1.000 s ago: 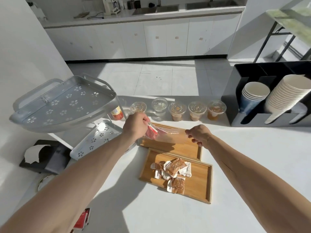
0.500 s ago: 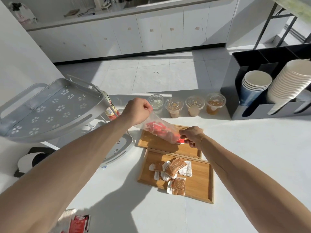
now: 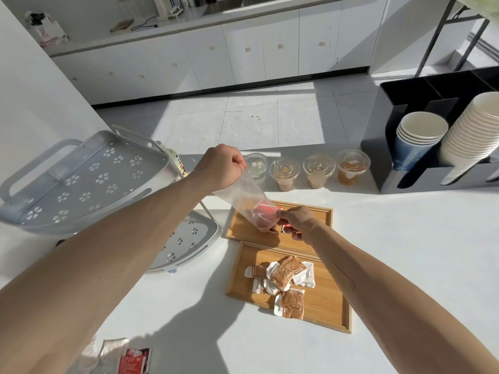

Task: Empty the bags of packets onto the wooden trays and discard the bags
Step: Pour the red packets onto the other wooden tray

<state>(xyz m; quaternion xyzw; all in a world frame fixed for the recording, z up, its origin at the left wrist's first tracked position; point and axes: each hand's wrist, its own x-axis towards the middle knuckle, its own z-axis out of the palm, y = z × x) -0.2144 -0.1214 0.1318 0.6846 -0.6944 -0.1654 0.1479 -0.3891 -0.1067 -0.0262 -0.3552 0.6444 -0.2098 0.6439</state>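
Clear plastic, tipped mouth-down: your left hand (image 3: pixel 220 168) pinches the closed bottom corner of the bag (image 3: pixel 247 199) and holds it high over the far wooden tray (image 3: pixel 321 214), while your right hand (image 3: pixel 295 221) pinches the bag's lower, open end just above the wood. Red packets (image 3: pixel 263 218) are bunched inside the bag near that mouth, and a few red ones (image 3: pixel 289 228) already lie on the tray under your right hand, partly hidden by it. The near wooden tray (image 3: pixel 328 309) carries a loose heap of brown-and-white packets (image 3: pixel 283 276), which suggests its bag has been dealt with.

The step in hand looks like the pour of the second bag, part done. The next move probably calls for you to keep the bottom corner raised, let the mouth gape wide and perhaps give the film a shake, since the packets seem to be crowding at the opening rather than sliding free. Keep the mouth over the tray's middle so nothing skips across the low rim onto the white surface (image 3: pixel 405 252). Once the film hangs empty, the bag needs discarding; no bin shows here.

At the near left edge of the surface lies another clear bag with a red packet (image 3: pixel 133 361), which may be next. Four lidded drink cups (image 3: pixel 318 171) stand in a row behind the trays.
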